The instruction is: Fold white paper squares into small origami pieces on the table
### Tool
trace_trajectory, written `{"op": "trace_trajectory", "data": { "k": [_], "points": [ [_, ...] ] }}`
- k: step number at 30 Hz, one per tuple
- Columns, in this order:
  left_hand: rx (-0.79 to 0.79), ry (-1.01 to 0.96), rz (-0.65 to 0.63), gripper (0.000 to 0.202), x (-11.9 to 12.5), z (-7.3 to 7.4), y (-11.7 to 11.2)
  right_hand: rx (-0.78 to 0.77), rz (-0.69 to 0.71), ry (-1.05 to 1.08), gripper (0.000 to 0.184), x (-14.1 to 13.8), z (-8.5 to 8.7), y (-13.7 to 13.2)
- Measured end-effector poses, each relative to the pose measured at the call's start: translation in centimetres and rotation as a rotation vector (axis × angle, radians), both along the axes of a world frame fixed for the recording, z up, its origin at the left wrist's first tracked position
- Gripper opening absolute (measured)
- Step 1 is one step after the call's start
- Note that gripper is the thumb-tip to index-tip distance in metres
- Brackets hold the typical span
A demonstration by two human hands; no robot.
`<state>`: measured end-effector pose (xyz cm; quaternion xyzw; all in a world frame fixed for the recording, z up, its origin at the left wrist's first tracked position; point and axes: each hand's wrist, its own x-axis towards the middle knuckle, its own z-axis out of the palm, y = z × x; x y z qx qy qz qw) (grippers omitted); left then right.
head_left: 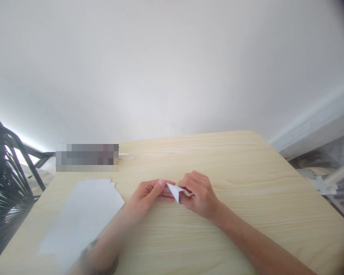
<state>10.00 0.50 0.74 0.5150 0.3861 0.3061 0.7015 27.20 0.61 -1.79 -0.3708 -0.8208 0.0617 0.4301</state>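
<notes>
A small folded piece of white paper (176,192), shaped like a pointed triangle, is held between both hands over the light wooden table (246,183). My left hand (150,193) pinches its left corner, thumb on top and fingers pressed together. My right hand (199,194) grips its right side with curled fingers. Both hands rest low on the tabletop near its middle.
A stack of white paper sheets (83,217) lies on the table to the left of my left forearm. A blurred-out object (87,157) with a white loop sits at the far left edge. A black wire chair (5,183) stands at the left; a white wall lies behind.
</notes>
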Motion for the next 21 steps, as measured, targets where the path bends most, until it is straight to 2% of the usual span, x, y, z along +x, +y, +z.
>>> {"op": "trace_trajectory", "data": {
  "k": [2,6,11,16,21],
  "points": [
    [0.057,0.02,-0.021,0.035,0.09,0.23,-0.04,0.024,0.011,-0.053,0.019,-0.1,-0.13,-0.04],
    [0.112,0.153,0.027,0.027,0.09,0.45,0.06,0.011,0.016,-0.096,0.018,-0.09,-0.48,-0.09],
    [0.035,0.169,0.05,0.023,-0.18,0.14,0.35,-0.119,0.059,0.016,0.015,0.25,-0.51,0.14],
    [-0.035,0.097,0.056,0.025,-0.53,-0.4,0.57,-0.319,0.177,0.166,0.006,0.55,-0.48,0.35],
    [-0.106,0.032,0.069,0.032,-0.6,-0.52,0.66,-0.362,0.274,0.262,0.022,0.72,-0.24,0.38]
  ]
}}
